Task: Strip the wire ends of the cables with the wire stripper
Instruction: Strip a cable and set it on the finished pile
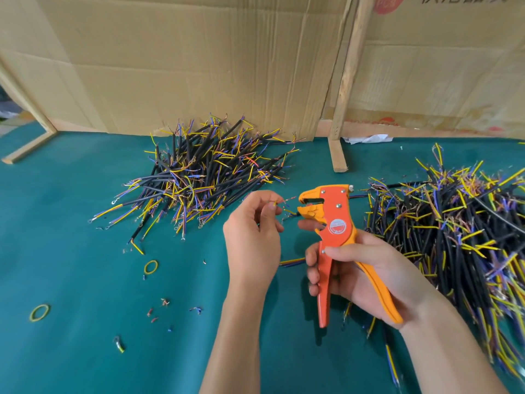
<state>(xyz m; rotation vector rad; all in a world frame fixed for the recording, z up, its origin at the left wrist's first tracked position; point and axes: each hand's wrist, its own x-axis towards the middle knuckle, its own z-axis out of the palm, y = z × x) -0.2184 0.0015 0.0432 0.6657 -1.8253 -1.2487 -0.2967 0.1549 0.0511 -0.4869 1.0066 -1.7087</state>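
Orange plastic-handled wire stripper (335,234), right hand (366,277) gripping; left hand (252,237) pinches limp thin wire ends (279,201) at nine o'clock of the jaws.

A green counter (71,211) is backed by cardboard (184,61) and wooden struts (345,81). Two yellow rubber bands (150,267) and crumpled paper (366,138) are seen on it.

Orange wire stripper (335,223) upright, head open beside a thin wire end (279,201)
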